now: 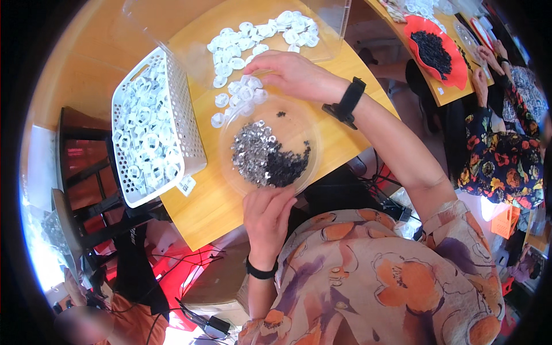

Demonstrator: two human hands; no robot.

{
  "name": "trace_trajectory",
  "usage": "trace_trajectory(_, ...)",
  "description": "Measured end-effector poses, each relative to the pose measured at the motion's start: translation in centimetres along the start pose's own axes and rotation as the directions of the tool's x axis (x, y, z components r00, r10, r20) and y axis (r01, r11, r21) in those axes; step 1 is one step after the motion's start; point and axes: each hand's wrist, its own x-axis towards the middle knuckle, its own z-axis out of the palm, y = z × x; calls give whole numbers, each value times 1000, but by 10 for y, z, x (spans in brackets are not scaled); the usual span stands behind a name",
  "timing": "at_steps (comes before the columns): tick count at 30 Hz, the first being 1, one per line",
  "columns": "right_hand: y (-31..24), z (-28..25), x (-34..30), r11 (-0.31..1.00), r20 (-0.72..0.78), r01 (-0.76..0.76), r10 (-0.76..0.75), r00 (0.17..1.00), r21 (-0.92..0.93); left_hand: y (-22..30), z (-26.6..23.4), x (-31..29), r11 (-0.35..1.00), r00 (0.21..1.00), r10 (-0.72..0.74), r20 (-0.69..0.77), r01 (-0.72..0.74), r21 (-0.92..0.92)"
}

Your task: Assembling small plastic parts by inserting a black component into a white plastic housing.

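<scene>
White discs [245,93]: small clump at R hand's [302,75] fingertips, just past far side of clear bowl [300,122]; more discs spread beyond same fingertips, w/ clear plastic [344,26] about them (under or around, can't tell).

R grip: fingers loosely bent, palm down, tips at clump. Pinching a disc or not: can't tell, view too small.

L hand [266,215]: fingers bent, bunched at bowl's near rim. Tips partly hid., so can't say if rim, a small pc or nothing is gripped. Poss. there to steady bowl, or just b/c the bits are close.

Bowl sits btwn both hands, prob. so either reaches it w/o stretching. Inside: silver bits [251,152] on L side, black bits [286,168] nearer L fingertips and to R; piles touch, prob. share bowl to save space.

White basket [187,123], full of white ring-like pcs [146,123], left of both hands, tilted in view; prob. parked there to leave table [201,218] btwn hands usable.
</scene>
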Motion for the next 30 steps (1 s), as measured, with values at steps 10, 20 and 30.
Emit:
trace_trajectory(10,0,78,26,953,127,153,-123,984,-263,-5,-34,-53,994,996,-79,-50,82,69)
trace_trajectory(20,-7,91,20,930,118,83,-44,992,-357,-8,-40,-64,992,995,-92,-32,94,84)
trace_trajectory(30,14,22,-35,978,57,9,4,998,-211,-11,-21,-38,1000,999,-2,44,2,-3)
